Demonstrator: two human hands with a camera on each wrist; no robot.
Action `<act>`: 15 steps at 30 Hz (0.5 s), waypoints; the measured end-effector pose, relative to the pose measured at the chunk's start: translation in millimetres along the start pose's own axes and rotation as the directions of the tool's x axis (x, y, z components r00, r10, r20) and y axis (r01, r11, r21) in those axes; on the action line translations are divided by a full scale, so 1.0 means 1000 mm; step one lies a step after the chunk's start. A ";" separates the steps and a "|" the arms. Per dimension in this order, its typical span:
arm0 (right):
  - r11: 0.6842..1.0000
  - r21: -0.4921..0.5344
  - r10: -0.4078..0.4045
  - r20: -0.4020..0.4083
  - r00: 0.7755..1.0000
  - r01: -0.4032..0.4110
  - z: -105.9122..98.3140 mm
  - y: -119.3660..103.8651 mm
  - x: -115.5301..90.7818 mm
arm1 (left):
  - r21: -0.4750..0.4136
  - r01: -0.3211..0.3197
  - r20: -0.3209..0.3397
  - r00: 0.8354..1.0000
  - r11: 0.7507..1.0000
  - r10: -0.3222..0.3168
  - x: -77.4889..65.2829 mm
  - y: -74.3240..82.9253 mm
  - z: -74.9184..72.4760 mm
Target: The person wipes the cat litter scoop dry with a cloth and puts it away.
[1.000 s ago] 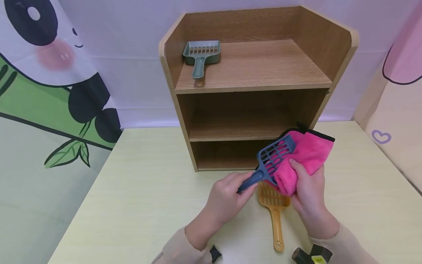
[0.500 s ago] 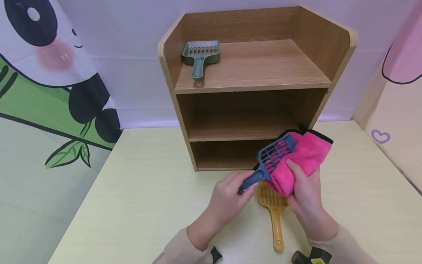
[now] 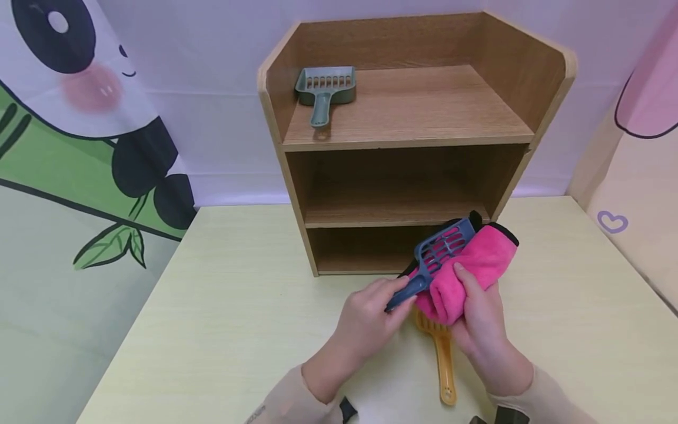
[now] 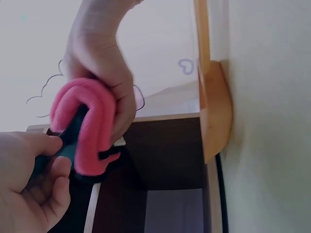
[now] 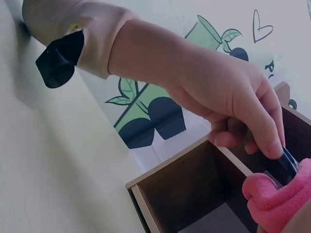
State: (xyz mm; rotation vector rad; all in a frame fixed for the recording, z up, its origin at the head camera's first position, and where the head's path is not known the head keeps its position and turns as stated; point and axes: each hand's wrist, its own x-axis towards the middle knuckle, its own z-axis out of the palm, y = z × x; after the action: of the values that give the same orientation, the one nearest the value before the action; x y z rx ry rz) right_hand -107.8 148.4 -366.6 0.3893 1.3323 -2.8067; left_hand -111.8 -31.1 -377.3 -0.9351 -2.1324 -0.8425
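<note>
My left hand (image 3: 368, 318) pinches the handle of a blue slotted litter scoop (image 3: 442, 250), whose head points up and to the right. My right hand (image 3: 484, 335) grips a folded pink cloth (image 3: 489, 253) with black edging, wrapped about the scoop's head from behind and along its right side. In the left wrist view the pink cloth (image 4: 92, 126) curls around the dark scoop, and the left fingers (image 4: 56, 187) hold the handle end. Below the cloth, a yellow slotted scoop (image 3: 445, 365) lies on the table, its head partly hidden.
A wooden shelf unit (image 3: 408, 141) with three levels stands at the back of the table (image 3: 222, 330). On its top level, at the left, sits a grey-green scoop (image 3: 323, 94). A printed cloth backdrop (image 3: 228, 106) hangs behind.
My right hand has moved slightly left and down with the cloth, which now folds closer around the scoop's head and covers more of the yellow scoop. The left hand has barely moved.
</note>
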 end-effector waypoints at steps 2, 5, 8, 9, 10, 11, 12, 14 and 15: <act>0.999 0.007 -0.034 -0.003 0.999 0.034 -0.002 -0.002 0.003 | 0.001 -0.007 0.005 1.000 1.000 0.007 0.002 -0.001 -0.004; 0.997 0.020 -0.073 0.017 0.997 0.073 -0.006 -0.007 0.007 | -0.004 -0.005 0.012 1.000 1.000 0.005 0.005 -0.004 -0.012; 0.997 0.041 -0.075 0.047 0.996 0.073 -0.011 -0.013 0.010 | -0.025 0.004 0.036 0.999 1.000 -0.003 0.008 -0.007 -0.019; 0.996 0.053 -0.069 0.070 0.995 0.065 -0.013 -0.015 0.011 | -0.043 0.013 0.048 0.999 0.999 -0.011 0.009 -0.008 -0.022; 0.997 0.059 -0.061 0.098 0.993 0.055 -0.015 -0.018 0.012 | -0.057 0.022 0.062 0.998 0.998 -0.019 0.010 -0.009 -0.024; 0.997 0.060 -0.056 0.139 0.989 0.048 -0.017 -0.020 0.013 | -0.078 0.032 0.077 0.997 0.996 -0.026 0.010 -0.011 -0.027; 0.997 0.070 -0.057 0.184 0.981 0.045 -0.019 -0.023 0.014 | -0.104 0.045 0.094 0.995 0.994 -0.036 0.011 -0.013 -0.029; 0.992 0.128 -0.052 0.312 0.949 0.013 -0.024 -0.027 0.015 | -0.171 0.084 0.131 0.989 0.982 -0.062 0.011 -0.015 -0.034; 0.983 0.182 -0.044 0.398 0.916 -0.032 -0.025 -0.028 0.016 | -0.201 0.104 0.147 0.986 0.974 -0.075 0.011 -0.017 -0.036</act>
State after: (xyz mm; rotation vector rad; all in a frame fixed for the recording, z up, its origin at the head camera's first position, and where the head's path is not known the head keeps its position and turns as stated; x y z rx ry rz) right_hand -121.0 187.4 -364.2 -0.1884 0.9906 -2.8108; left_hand -120.2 -63.3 -352.6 -1.0352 -2.2504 -1.0924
